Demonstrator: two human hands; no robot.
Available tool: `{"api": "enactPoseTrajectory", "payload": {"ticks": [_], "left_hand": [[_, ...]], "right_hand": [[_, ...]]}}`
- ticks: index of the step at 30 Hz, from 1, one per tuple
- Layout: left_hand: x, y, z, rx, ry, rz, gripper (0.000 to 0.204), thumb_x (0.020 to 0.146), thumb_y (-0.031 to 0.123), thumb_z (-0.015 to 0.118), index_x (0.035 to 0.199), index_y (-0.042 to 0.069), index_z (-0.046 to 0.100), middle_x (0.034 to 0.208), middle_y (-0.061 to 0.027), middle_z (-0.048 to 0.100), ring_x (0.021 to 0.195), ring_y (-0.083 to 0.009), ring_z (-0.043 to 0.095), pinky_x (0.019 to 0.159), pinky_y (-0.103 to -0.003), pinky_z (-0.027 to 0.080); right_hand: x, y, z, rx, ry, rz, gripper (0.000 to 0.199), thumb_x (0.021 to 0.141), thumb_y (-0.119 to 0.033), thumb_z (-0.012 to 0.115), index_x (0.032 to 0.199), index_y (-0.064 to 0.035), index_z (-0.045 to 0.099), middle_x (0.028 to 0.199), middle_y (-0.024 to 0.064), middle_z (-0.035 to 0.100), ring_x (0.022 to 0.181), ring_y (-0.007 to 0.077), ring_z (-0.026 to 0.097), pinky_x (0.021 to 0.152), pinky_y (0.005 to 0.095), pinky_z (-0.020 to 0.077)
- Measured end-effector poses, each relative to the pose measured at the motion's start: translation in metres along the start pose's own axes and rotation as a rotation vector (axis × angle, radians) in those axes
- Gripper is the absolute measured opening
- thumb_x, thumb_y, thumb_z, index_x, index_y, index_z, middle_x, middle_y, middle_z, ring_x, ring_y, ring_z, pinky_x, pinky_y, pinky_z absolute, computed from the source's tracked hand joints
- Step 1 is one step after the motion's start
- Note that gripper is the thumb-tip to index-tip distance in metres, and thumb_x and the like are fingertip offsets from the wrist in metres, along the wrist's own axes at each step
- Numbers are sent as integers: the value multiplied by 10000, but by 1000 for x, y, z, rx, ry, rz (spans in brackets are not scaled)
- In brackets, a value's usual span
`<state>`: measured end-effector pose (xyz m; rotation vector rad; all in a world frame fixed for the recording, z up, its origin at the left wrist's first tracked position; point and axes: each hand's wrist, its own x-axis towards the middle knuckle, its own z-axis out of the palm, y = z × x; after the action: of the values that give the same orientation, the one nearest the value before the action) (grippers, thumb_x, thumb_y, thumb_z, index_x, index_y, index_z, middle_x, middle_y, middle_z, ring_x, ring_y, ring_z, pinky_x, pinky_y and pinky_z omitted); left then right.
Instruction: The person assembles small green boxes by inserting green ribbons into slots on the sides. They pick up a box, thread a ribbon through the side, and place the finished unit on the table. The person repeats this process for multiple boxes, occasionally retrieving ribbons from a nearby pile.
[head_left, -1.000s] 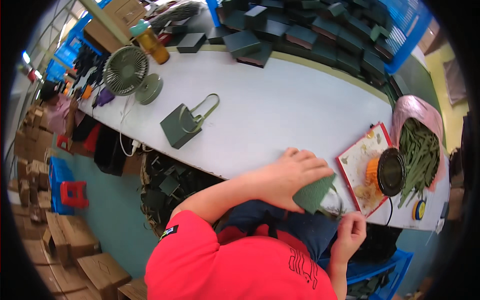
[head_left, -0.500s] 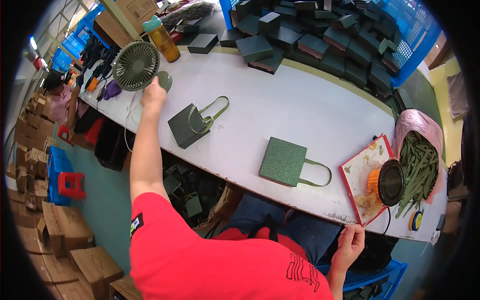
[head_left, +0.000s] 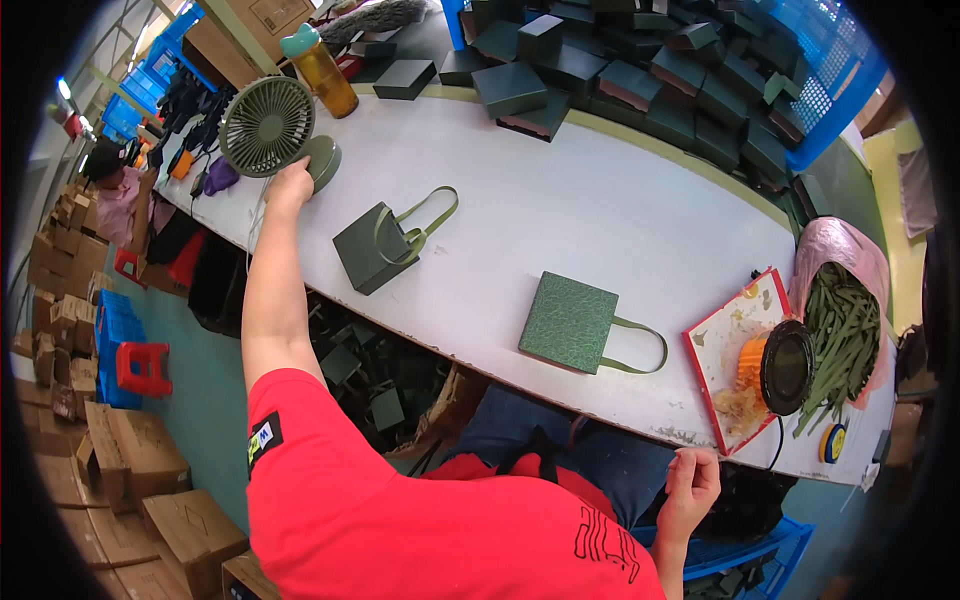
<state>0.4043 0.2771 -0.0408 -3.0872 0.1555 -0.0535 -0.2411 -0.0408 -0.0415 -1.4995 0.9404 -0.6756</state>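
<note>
At the far left of the table, my left hand is closed at the neck of a dark green desk fan, beside its round base. My fingertips are partly hidden behind the fan. My right hand is curled at the table's front edge, thumb against the fingers; whether anything small is inside cannot be seen. Between my hands lie two green boxes with ribbon handles: a smooth dark one at the left, and a textured one nearer my right hand.
A red-rimmed tray holds an orange pot with a dark round top. Beside it a pink bag spills green ribbon strips. Dark boxes are heaped at the back. An amber bottle stands behind the fan. Another person sits far left.
My left hand has moved a little left and toward me at the fan, whose head has shifted slightly left. My right hand stays near the table edge, still curled.
</note>
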Motion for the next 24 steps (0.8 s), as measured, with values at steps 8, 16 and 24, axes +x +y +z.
{"api": "enactPoseTrajectory", "payload": {"ticks": [8, 16, 24], "left_hand": [[-43, 26, -9, -184, 330, 56, 424, 925, 97, 444, 1318, 120, 600, 1217, -187, 662, 1110, -374, 641, 931, -457, 512], [-231, 194, -76, -766, -28, 1048, 288, 877, 88, 666, 1163, 58, 675, 1096, -133, 638, 1008, -298, 616, 911, -346, 485], [-284, 277, -86, -414, -405, 1543, 384, 802, 142, 701, 1184, 111, 677, 1369, -164, 525, 1229, -376, 509, 1057, -462, 400]], "right_hand": [[1, 2, 2, 57, -47, 4, 98, 994, -106, 602, 924, -39, 613, 754, -14, 561, 548, 13, 411, 478, 178, 292], [-1, -11, 6, 32, -22, 43, 83, 948, 11, 625, 1027, -2, 648, 833, 19, 650, 647, 18, 533, 560, 161, 393], [3, -7, -21, 287, 100, -17, 162, 1009, -86, 553, 862, -36, 506, 676, -25, 497, 562, 22, 410, 495, 200, 341]]}}
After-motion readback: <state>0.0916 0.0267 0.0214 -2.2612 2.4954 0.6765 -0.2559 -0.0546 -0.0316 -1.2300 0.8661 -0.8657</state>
